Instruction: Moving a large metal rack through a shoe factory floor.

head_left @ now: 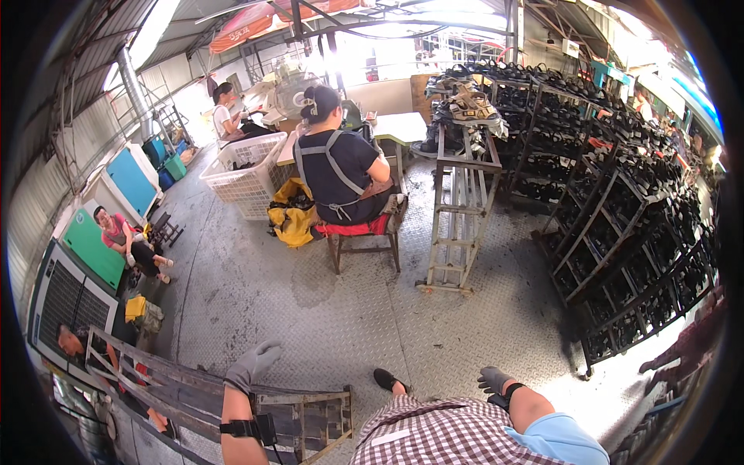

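My left hand (pixel 254 366), in a grey glove, is stretched out at the lower left with its fingers extended and nothing in them. It is above or beside the end of a metal rack frame (pixel 306 411); I cannot tell whether they touch. My right hand (pixel 494 380), gloved in grey too, hangs by my right side over the floor. Its fingers are a little apart and hold nothing. Between my hands show my checked apron (pixel 442 426) and one dark shoe (pixel 385 379). Both wrists wear black straps.
Ahead, a person (pixel 333 163) sits on a stool by a white table (pixel 399 125), beside a yellow bag (pixel 294 225) and a white crate (pixel 248 182). A narrow metal rack (pixel 457 225) stands ahead. Sandal-filled racks (pixel 620 232) line the right. Other people sit at left and back.
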